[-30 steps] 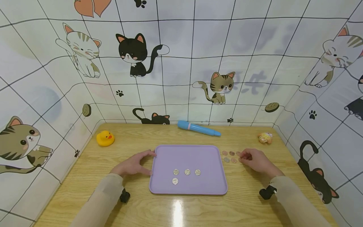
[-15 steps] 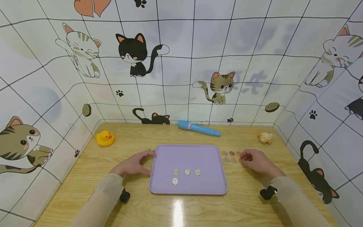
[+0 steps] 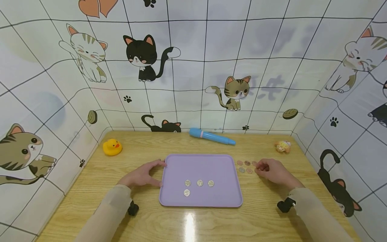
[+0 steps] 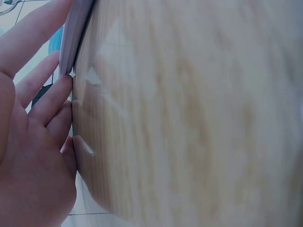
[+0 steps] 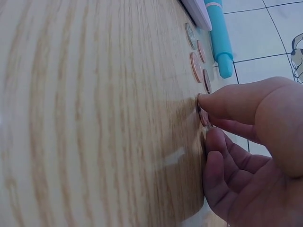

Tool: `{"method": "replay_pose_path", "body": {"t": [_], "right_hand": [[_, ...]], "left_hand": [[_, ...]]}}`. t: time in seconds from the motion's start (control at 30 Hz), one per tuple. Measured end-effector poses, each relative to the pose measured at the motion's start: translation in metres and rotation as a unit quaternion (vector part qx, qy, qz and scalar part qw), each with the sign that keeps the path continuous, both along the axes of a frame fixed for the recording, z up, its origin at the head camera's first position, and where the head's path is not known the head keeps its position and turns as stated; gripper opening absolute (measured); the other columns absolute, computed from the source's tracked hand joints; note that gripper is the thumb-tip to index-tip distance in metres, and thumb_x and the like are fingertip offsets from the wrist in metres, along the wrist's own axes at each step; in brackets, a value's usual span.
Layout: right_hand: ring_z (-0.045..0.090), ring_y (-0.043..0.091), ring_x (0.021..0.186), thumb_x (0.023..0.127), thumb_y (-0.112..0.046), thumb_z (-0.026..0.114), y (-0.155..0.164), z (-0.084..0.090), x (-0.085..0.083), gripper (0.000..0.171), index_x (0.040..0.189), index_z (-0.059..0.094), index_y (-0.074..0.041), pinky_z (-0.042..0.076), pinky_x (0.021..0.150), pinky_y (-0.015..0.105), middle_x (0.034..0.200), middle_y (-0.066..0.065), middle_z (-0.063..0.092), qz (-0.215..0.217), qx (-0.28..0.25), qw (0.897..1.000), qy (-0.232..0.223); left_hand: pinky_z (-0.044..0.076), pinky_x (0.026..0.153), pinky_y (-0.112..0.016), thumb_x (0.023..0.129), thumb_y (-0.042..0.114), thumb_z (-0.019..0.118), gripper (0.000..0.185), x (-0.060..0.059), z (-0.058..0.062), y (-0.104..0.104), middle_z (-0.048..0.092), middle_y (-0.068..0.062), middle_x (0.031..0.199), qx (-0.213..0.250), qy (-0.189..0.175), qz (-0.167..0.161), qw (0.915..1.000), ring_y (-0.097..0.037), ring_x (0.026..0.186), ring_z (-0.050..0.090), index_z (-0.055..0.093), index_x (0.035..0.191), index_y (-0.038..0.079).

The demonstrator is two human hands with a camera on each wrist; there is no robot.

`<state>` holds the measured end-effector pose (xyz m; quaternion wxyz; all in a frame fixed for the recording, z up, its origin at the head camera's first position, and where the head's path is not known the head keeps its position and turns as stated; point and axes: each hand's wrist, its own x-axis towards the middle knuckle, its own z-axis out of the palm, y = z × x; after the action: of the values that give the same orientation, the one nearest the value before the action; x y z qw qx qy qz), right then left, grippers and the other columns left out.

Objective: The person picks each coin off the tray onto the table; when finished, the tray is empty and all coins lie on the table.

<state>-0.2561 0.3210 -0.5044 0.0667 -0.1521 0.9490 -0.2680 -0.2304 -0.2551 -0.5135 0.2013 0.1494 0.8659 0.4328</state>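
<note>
A lilac tray [image 3: 199, 167] lies mid-table with several silver coins [image 3: 200, 183] on it. At its left side, my left hand [image 3: 141, 175] touches the rim with thumb and fingers spread apart. The left wrist view has that hand's fingertips against the tray's edge [image 4: 78, 35]. Right of the tray, several coins [image 3: 249, 171], mostly copper with one silvery, lie in two short rows. My right hand [image 3: 274, 170] is at their right end, its fingers curled low over the table. In the right wrist view, thumb and fingertip pinch a copper coin [image 5: 203, 117], partly hidden by them.
Behind the tray lies a blue pen-shaped tube [image 3: 213, 137]. A yellow rubber duck [image 3: 112, 147] stands at the back left, a small yellow-and-brown figure [image 3: 283, 147] at the back right. Cat-printed wall sheets [image 3: 187, 77] enclose the wooden table [image 3: 211, 225] at the back and sides.
</note>
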Motion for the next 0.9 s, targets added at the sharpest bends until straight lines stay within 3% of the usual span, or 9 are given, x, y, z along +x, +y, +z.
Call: {"method": "replay_pose_path", "body": {"t": [0.5,0.77,0.9], "right_hand": [[0.061,0.016,0.086,0.099,-0.017,0.072,-0.009,0.011,-0.006,0.014,0.11,0.071,-0.008,0.052,0.072,0.032,0.095,0.002,0.068,0.007,-0.013,1.0,0.001],[0.061,0.014,0.079,0.101,-0.015,0.071,-0.036,0.022,-0.01,0.017,0.114,0.069,-0.005,0.052,0.064,0.027,0.091,0.001,0.068,0.049,-0.062,0.997,0.015],[0.06,0.012,0.08,0.101,-0.013,0.07,-0.054,0.026,-0.01,0.015,0.113,0.069,-0.005,0.052,0.064,0.026,0.091,-0.001,0.067,0.091,-0.082,0.992,0.018]], "left_hand": [[0.011,0.126,-0.07,0.08,0.03,0.093,0.072,-0.001,-0.001,-0.001,0.029,-0.013,0.172,0.002,-0.001,0.002,1.0,-0.043,0.159,0.018,0.059,0.143,0.029],[0.01,0.127,-0.069,0.08,0.032,0.093,0.073,-0.001,-0.003,-0.002,0.028,-0.012,0.173,0.002,-0.001,-0.003,1.0,-0.042,0.16,0.017,0.058,0.144,0.029],[0.011,0.126,-0.069,0.08,0.033,0.093,0.074,-0.002,-0.004,-0.003,0.028,-0.012,0.173,0.001,0.003,-0.004,1.0,-0.043,0.16,0.017,0.057,0.145,0.029]]}}
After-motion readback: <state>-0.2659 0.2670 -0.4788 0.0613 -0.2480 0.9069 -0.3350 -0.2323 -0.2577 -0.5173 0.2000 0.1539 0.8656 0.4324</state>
